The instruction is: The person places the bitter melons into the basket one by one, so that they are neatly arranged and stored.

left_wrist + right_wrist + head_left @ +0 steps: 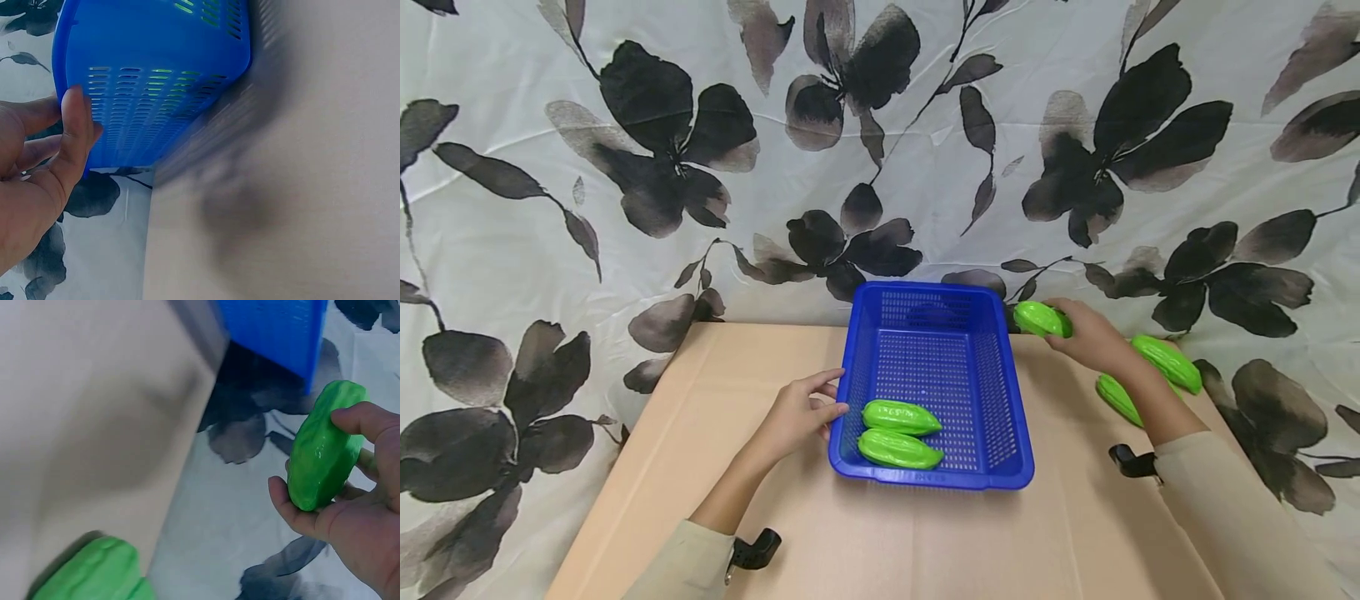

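A blue perforated basket (pixel 931 479) stands on the table, with two bright green ridged vegetable-like pieces (pixel 901 448) lying side by side in its near left part. The left hand (pixel 797 417) pinches the basket's left rim; in the left wrist view, thumb and fingers of that hand (pixel 50 144) are on either side of the rim (pixel 59 62). Just right of the basket's far right corner, the right hand (pixel 1090 335) holds another green piece (pixel 1041 318) in the air. The right wrist view shows this hand (pixel 369 506) with thumb and fingers around the piece (pixel 325 447).
Two more green pieces (pixel 1167 363) lie at the table's right edge, partly behind the right forearm. The beige tabletop (pixel 850 542) extends around the basket. A white cloth with dark flowers (pixel 970 192) hangs behind and beside the table.
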`<state>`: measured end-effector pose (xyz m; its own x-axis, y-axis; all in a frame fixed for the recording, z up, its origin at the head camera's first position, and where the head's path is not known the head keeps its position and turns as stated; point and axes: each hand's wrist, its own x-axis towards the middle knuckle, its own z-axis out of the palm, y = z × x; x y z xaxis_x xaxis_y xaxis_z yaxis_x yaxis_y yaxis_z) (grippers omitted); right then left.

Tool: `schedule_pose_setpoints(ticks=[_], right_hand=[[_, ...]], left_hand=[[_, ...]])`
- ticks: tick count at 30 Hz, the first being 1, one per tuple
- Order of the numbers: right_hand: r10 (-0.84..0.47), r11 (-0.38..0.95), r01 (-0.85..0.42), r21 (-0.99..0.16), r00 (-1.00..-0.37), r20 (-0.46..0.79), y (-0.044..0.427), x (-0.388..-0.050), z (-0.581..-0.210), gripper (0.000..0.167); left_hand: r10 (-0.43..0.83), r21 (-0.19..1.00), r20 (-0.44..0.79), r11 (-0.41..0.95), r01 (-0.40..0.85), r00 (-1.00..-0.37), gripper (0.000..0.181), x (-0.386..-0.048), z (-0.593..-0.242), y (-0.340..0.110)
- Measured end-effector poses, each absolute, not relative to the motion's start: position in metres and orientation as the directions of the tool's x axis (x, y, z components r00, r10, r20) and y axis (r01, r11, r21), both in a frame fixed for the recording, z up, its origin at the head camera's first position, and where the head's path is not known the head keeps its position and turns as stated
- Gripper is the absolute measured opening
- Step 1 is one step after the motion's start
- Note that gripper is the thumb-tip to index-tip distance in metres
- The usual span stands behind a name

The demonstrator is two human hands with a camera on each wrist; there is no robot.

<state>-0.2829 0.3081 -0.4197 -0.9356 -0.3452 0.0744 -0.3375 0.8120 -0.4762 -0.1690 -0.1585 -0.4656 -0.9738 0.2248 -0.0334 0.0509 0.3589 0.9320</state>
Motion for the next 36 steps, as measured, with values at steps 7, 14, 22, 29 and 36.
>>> schedule_pose_setpoints(ticks=[7,14,22,29,36], right_hand=[[-0.387,0.793,-0.371,-0.483,-0.919,0.070,0.290,-0.289,-0.404,0.063],[-0.445,0.775,-0.414,-0.477,-0.894,0.053,0.266,-0.289,-0.393,0.064],[-0.529,0.739,-0.464,-0.488,-0.848,0.005,0.240,-0.290,-0.387,0.059],[-0.582,0.739,-0.500,-0.452,-0.812,-0.052,0.217,-0.291,-0.377,0.057],[-0.617,0.733,-0.525,-0.432,-0.781,-0.097,0.192,-0.293,-0.372,0.057]], left_hand=[[0.229,0.935,-0.030,0.351,0.054,-0.973,0.060,-0.170,-0.467,-0.158],[0.233,0.932,-0.035,0.358,0.052,-0.972,0.061,-0.169,-0.467,-0.158],[0.241,0.925,-0.026,0.373,0.068,-0.970,0.061,-0.169,-0.464,-0.159],[0.248,0.925,-0.015,0.371,0.081,-0.969,0.061,-0.169,-0.467,-0.160],[0.246,0.924,-0.011,0.374,0.084,-0.969,0.060,-0.168,-0.468,-0.159]])
